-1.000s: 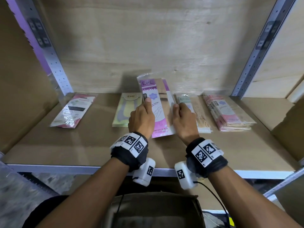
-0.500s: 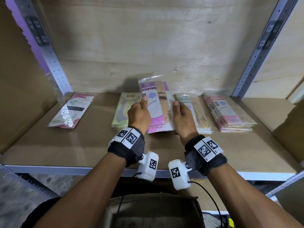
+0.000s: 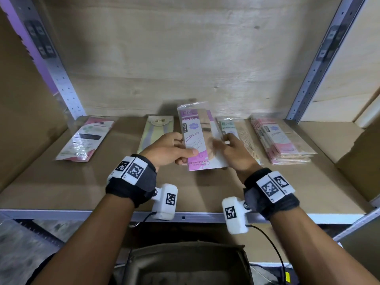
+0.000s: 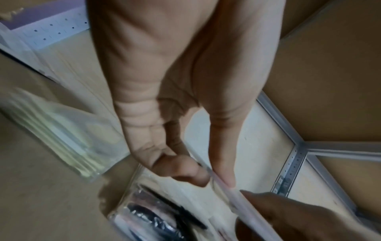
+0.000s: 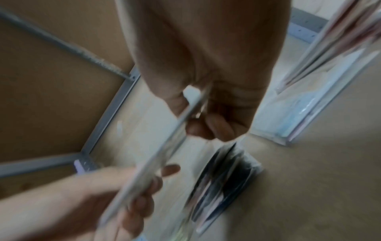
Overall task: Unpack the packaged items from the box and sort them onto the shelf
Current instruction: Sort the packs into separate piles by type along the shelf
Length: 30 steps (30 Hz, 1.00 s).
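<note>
Here both hands hold the purple ENE stocking packet (image 3: 196,138) above the shelf (image 3: 226,188): left hand (image 3: 166,150) fingers pinching its 9 o'clock edge, right hand (image 3: 232,150) fingers gripping its 3 o'clock edge.

Both forearms are bare. Each wrist wears a black fabric band (image 3: 129,186) topped by white plates printed with black square codes. Under each band hangs a white camera housing (image 3: 165,201) bearing one more code; beside the right housing (image 3: 234,214), a black cable trails.
</note>
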Motion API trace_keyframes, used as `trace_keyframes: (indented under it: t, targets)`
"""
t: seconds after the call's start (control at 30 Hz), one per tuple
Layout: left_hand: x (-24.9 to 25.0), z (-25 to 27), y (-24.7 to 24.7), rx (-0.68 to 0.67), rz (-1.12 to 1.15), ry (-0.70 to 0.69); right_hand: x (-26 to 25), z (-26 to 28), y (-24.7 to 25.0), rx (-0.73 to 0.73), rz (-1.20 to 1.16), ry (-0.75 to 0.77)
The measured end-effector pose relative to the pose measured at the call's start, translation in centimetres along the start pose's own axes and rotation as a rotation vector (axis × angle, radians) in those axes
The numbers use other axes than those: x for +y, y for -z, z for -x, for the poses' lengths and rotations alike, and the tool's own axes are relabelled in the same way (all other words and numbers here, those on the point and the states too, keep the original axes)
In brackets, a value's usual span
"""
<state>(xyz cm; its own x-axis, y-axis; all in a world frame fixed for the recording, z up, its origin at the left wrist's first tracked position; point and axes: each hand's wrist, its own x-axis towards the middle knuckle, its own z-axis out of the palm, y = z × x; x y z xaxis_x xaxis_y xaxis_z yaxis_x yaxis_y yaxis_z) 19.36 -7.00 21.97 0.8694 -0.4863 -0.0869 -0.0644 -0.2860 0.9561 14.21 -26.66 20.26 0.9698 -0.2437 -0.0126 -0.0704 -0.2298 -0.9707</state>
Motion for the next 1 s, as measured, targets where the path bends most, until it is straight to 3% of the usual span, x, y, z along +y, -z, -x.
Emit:
trace_keyframes:
  t: [0.1,0.17,0.27,0.4,0.57,0.8,1.0]
  targets:
    - [-0.1,-0.3,-0.6,0.051,-0.03,0.024,0.5,0.6,1.4,-0.148,-0.06,-0.081]
    - [-0.1,-0.7,-1.2,0.112,-0.039,0.018,0.7,0.7,2.4,-0.153,-0.082,-0.077]
    - [0.2,-1.1,-2.9,0.168,-0.086,-0.05,0.8,0.4,4.1,-0.092,-0.054,-0.013]
    - [1.8,-2.7,-5.5,0.124,-0.067,-0.111,0.9,0.0,6.6,0.08,0.142,0.047]
    - [4.5,-5.9,-7.9,0.106,-0.118,-0.116,0.3,-0.8,9.8,0.269,0.153,0.041]
    - [5.5,-9.1,-10.7,0.127,-0.247,-0.034,0.5,-2.3,11.5,0.345,0.304,-0.027]
    - [4.7,-10.0,-10.7,0.124,-0.417,0.058,0.7,-3.2,10.7,0.279,0.422,-0.121]
